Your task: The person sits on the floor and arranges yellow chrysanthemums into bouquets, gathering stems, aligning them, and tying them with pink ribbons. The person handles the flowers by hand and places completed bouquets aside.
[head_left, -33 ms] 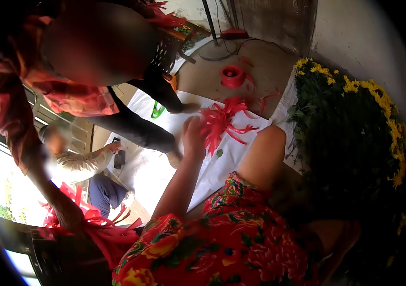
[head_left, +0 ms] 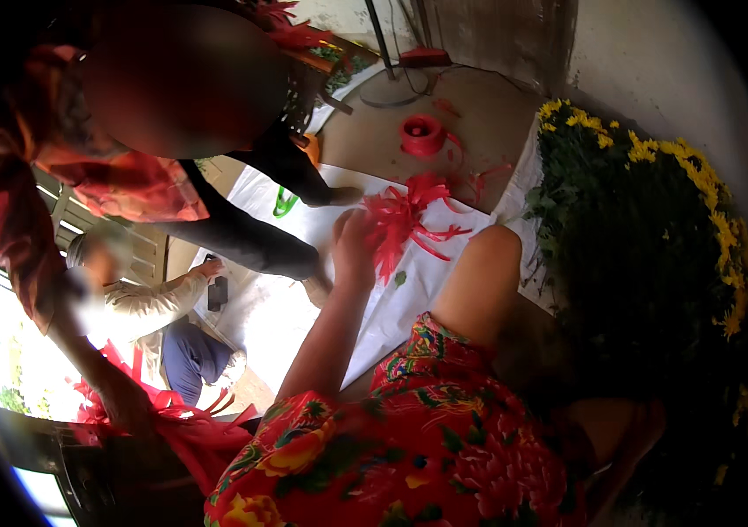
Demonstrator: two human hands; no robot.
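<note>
My left hand [head_left: 353,245] reaches out over the white sheet [head_left: 304,338], its fingers closed at the near edge of a bunch of red ribbon strips [head_left: 409,215]. The strips spread out in a loose, shaggy bow with long tails hanging to the right. The fingertips are partly hidden by the hand itself. My right arm seems to lie in deep shadow by my right leg [head_left: 600,428] at the lower right; its hand and fingers cannot be made out. A small green leaf [head_left: 400,278] lies just below the bow.
Beyond the sheet is a red ribbon roll [head_left: 422,135] with scraps. Yellow chrysanthemums [head_left: 706,189] bank up on the right. At left, one co-worker bends over, a hand [head_left: 125,400] on red ribbons [head_left: 194,439]; another crouches with a dark object [head_left: 217,292]. A green loop [head_left: 284,203] lies near.
The whole view has shifted slightly, so things sit a little further left and up. My left hand stays at the red ribbon bunch.
</note>
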